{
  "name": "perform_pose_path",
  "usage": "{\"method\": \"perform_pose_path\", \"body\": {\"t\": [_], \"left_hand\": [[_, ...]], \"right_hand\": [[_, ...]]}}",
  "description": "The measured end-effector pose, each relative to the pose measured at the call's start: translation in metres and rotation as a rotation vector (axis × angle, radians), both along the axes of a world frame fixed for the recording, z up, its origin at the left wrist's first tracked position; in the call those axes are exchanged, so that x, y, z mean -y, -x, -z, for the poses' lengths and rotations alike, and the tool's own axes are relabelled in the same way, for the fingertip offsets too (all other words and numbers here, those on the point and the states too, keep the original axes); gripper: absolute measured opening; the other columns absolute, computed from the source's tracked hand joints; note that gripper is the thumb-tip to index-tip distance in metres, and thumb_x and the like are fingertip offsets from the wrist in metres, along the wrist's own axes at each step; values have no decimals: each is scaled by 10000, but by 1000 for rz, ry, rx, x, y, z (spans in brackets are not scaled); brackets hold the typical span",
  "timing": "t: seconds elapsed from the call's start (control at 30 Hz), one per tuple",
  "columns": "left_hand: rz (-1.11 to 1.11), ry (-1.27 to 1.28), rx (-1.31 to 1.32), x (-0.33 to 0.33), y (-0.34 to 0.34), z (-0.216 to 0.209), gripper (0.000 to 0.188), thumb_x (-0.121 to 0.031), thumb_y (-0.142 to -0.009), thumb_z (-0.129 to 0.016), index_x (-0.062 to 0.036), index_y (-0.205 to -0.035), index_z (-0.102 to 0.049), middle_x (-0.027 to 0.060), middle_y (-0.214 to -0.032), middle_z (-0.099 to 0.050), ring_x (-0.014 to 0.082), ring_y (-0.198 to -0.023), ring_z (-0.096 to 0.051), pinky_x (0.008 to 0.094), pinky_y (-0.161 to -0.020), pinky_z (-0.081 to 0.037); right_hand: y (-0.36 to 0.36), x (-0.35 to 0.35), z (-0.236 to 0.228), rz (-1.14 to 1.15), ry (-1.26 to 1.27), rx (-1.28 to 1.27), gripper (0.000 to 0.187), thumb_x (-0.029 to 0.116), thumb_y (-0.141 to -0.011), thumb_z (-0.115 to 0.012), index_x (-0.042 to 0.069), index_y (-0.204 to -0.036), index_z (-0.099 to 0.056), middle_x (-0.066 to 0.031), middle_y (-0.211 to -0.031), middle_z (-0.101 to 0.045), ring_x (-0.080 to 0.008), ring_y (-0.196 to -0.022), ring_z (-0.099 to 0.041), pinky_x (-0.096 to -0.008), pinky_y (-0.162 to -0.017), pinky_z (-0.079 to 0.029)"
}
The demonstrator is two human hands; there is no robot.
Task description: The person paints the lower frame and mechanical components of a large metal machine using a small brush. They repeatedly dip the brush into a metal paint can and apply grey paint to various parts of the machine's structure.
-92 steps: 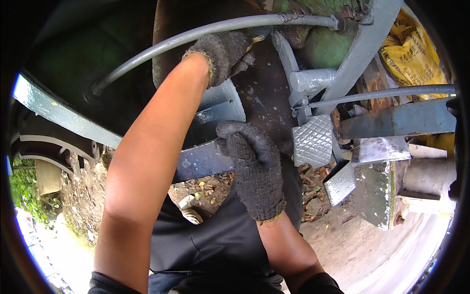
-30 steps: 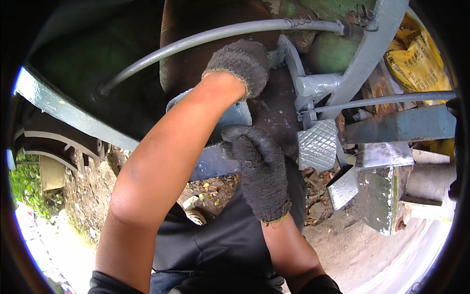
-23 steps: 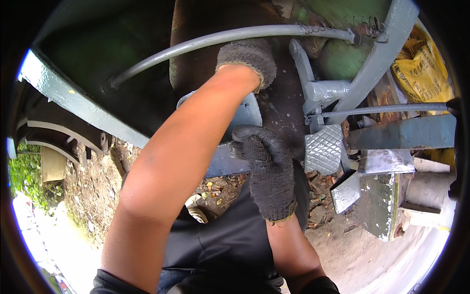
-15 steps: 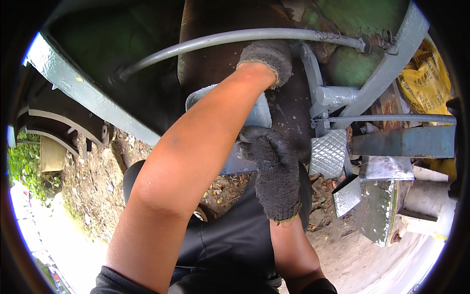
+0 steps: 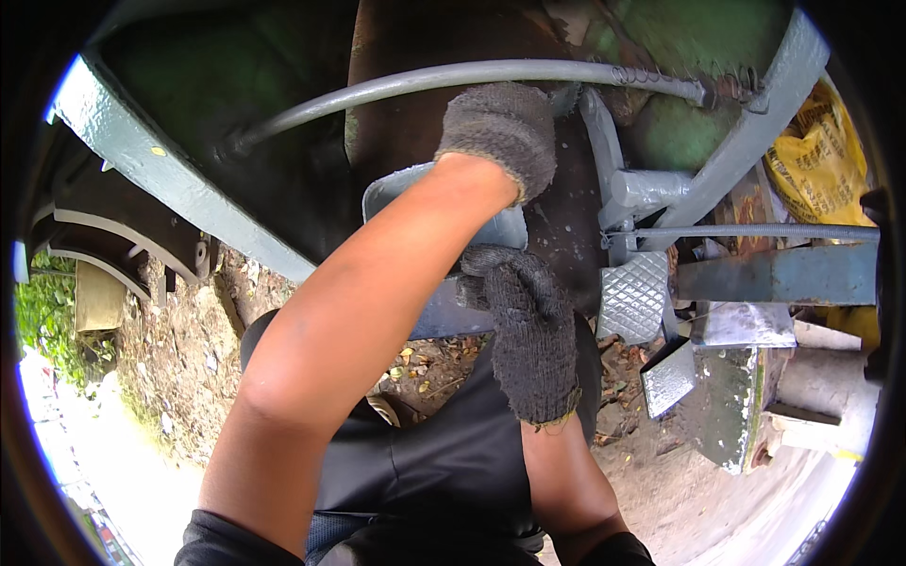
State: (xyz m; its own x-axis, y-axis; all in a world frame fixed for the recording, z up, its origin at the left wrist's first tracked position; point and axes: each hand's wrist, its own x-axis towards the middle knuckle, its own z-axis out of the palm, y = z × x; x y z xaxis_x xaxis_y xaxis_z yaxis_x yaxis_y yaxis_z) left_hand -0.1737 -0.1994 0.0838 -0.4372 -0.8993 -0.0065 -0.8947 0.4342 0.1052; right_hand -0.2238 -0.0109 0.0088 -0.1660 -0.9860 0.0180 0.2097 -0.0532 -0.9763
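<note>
My left hand (image 5: 498,137), in a dark grey knitted glove, is curled just below a curved grey rod (image 5: 453,72). Its fingers face away from me, so what they hold is hidden; a small grey piece (image 5: 564,99) shows just past the glove. Lower down, my right hand (image 5: 530,330), gloved alike, is closed on the near side of a grey-smeared plastic container (image 5: 453,311). The container is tilted, and my left forearm covers much of it. Grey pedals with a raised diamond pattern (image 5: 632,300) stand right of my right hand.
A grey frame bar (image 5: 189,203) slants along the left, another (image 5: 755,123) along the right. Dark curved metal parts (image 5: 123,222) lie far left. At right are a coil spring (image 5: 755,229), a blue rusty bar (image 5: 779,274) and a yellow sack (image 5: 819,151).
My left hand has come slightly toward me and left, out from under the curved rod, and more of the glove shows. My right hand and the container have barely moved.
</note>
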Motion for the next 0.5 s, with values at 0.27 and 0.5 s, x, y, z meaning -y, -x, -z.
{"method": "perform_pose_path", "body": {"t": [0.27, 0.5], "left_hand": [[231, 2, -50, -14, -3, 8, 246, -139, -871, -702, -68, -1071, -828, 195, -1093, -795, 366, -1070, -768, 473, -913, -619], [163, 72, -80, -22, -24, 0, 242, -128, -871, -694, -61, -1068, -820, 202, -1091, -789, 374, -1058, -767, 485, -900, -619]], "right_hand": [[1, -2, 1, -1, -111, 85, 228, 174, -1084, -661, 3, -1227, -714, -73, -1127, -748, -146, -1011, -701, -300, -917, -557], [2, -3, -2, -78, -80, 79, 230, 149, -1077, -671, 6, -1254, -710, -67, -1135, -749, -137, -1029, -698, -294, -931, -560]]}}
